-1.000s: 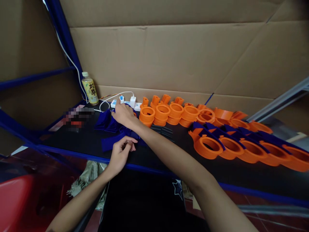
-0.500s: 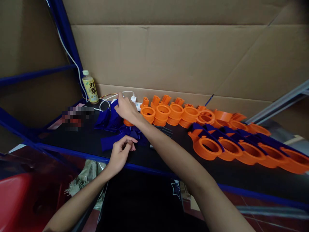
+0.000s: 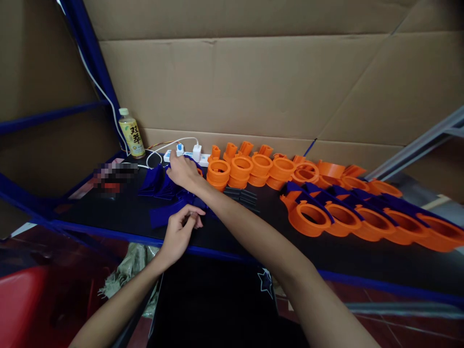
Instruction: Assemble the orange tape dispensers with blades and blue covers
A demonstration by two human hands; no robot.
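Capped bottle point(image 3: 132, 134) upright, contents unclear; left hand point(image 3: 180, 229) curled, right hand point(image 3: 183, 170) at blue pieces point(image 3: 152, 181), both grips unclear.

Black shelf point(image 3: 270, 205) open between right forearm point(image 3: 250, 232) and front orange rings point(image 3: 308, 230); stacked rings point(image 3: 217, 180) block rear.

2 hands point(image 3: 179, 234), 1 btl point(image 3: 132, 137)

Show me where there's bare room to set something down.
Bare black surface lies left of the flat blue piece, and between the front orange rings and the blue front edge. It is crowded around the right hand and back orange rings.
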